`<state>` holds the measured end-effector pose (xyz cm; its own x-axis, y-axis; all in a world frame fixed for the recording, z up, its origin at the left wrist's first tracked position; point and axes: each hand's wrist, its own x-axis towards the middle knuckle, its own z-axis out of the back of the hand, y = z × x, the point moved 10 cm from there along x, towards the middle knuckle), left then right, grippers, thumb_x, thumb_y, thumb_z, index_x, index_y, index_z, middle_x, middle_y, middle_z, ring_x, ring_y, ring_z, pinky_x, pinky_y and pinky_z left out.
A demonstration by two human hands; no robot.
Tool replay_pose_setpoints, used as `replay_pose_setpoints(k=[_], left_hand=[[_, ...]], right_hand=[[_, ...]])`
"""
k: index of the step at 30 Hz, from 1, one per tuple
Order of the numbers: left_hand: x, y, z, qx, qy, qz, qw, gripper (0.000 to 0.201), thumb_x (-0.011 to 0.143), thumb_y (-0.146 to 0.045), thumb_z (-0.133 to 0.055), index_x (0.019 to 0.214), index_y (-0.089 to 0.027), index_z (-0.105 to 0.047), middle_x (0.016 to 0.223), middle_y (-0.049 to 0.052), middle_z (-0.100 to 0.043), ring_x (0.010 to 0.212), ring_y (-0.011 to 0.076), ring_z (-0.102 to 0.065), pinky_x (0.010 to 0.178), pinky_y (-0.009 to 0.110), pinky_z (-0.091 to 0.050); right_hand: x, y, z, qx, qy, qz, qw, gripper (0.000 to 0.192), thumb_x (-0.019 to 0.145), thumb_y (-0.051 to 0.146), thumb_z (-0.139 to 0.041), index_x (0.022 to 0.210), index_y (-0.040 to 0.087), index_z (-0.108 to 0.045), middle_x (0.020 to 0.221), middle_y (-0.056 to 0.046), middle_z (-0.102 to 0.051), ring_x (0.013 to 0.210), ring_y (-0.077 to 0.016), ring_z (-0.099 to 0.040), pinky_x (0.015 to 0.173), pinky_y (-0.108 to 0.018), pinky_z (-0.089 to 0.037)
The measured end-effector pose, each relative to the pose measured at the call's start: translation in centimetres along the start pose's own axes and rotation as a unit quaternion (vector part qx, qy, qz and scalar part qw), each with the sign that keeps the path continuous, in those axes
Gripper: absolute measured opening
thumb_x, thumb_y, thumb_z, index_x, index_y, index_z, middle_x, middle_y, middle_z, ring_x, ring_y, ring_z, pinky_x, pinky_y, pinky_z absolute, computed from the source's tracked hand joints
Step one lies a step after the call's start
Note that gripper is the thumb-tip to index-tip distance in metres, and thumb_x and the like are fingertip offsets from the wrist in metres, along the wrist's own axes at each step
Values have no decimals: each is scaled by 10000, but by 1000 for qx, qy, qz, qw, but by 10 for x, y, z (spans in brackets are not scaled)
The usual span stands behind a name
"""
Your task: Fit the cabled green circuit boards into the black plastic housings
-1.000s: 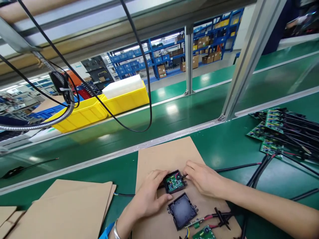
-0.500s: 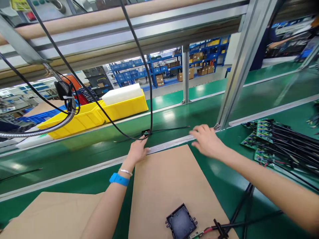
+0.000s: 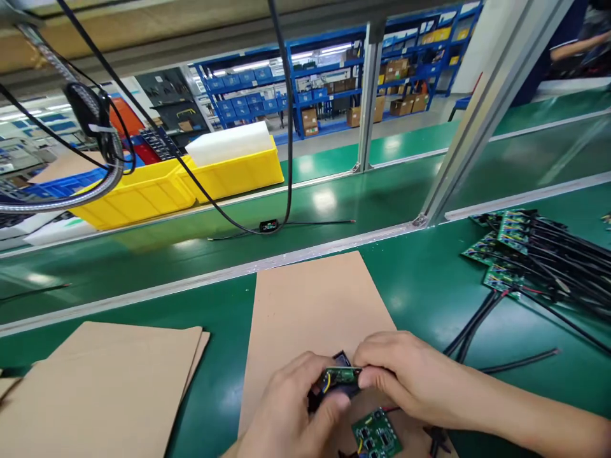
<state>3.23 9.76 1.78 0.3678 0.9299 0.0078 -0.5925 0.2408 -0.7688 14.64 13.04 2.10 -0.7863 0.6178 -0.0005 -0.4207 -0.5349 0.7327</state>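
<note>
Over the brown cardboard sheet (image 3: 319,292), my left hand (image 3: 296,401) is closed on a small green circuit board (image 3: 342,374) with a yellow wire. My right hand (image 3: 398,375) pinches the same board at its right end. Close behind and under the board is a square black plastic case (image 3: 342,358), mostly covered by my fingers; whether the board touches it I cannot tell. Just below my hands, a second green circuit board (image 3: 377,434) lies on the cardboard, with a red wire and black cable running off to the right.
Several circuit boards with black cables (image 3: 539,254) are heaped at the right. More cardboard sheets (image 3: 109,381) lie at the left. Beyond the metal rail (image 3: 296,256), a small black cased part (image 3: 268,225) with thin cables rests on the green belt. Black cables hang overhead; yellow bins (image 3: 233,175) stand behind.
Both hands have come back from the rail to the cardboard. My left hand has left the small black part on the belt, and both fingers now grip a circuit board by the case.
</note>
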Motion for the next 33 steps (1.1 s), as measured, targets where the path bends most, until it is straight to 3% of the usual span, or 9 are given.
replay_pose_setpoints(k=[3,7,10,13,16,18,20,24,33], left_hand=[[3,6,1,75,-38,58,995,265,951,-350,-419,726,-223,-478,652,3,-567,570,152,-529,533,265,-370],[9,19,-6,42,-50,122,990,157,894,-304,-472,760,-229,-442,618,-16,-539,547,154,-519,510,259,-330],[8,38,-20,-86,-21,177,980,73,878,-268,-459,827,-216,-466,684,-7,-590,569,147,-567,507,241,-388],[-3,49,-29,-142,27,209,967,182,931,-331,-379,834,-209,-474,666,-14,-603,463,130,-552,444,238,-394],[-14,46,-16,-38,19,179,983,232,898,-360,-501,1059,-197,-541,828,28,-656,680,194,-647,607,304,-482],[-19,42,-5,79,1,156,985,494,822,-360,-628,1264,-200,-475,1049,86,-635,914,271,-641,764,392,-495],[-22,42,-6,142,15,151,978,607,773,-387,-692,1302,-206,-456,1165,112,-574,977,311,-621,804,448,-493],[-20,49,-18,145,58,147,977,469,747,-356,-716,1169,-228,-556,1094,64,-566,924,281,-628,775,422,-508],[-21,60,-22,101,54,122,986,517,736,-293,-694,1225,-246,-533,1113,52,-567,947,254,-622,761,376,-508]], right_hand=[[5,-3,3,2,-26,-34,999,189,960,162,-461,1095,238,-569,908,3,-649,858,-167,-589,781,-269,-428],[21,9,-11,-179,-45,-82,979,315,845,82,-480,1148,152,-530,880,-79,-633,808,-239,-590,668,-327,-444],[32,38,-34,-314,2,-1,949,376,719,119,-584,1095,113,-557,934,-143,-596,812,-295,-561,598,-358,-433],[30,50,-41,-322,27,87,942,303,787,208,-592,1080,134,-560,906,-109,-583,792,-273,-550,582,-350,-425],[28,39,-40,-299,57,129,944,150,892,224,-545,1036,194,-575,899,-55,-598,795,-231,-566,606,-326,-414],[30,27,-42,-273,89,139,948,115,895,226,-572,1009,216,-588,898,-26,-612,811,-211,-586,628,-311,-410],[35,20,-43,-248,119,144,950,103,877,232,-619,979,227,-606,873,-1,-614,817,-196,-602,634,-293,-401],[47,19,-41,-256,130,146,947,92,867,231,-665,956,249,-650,827,11,-577,722,-166,-589,556,-273,-331],[47,16,-52,-272,129,139,943,64,867,294,-683,898,242,-662,863,-22,-561,616,-154,-520,502,-263,-229]])
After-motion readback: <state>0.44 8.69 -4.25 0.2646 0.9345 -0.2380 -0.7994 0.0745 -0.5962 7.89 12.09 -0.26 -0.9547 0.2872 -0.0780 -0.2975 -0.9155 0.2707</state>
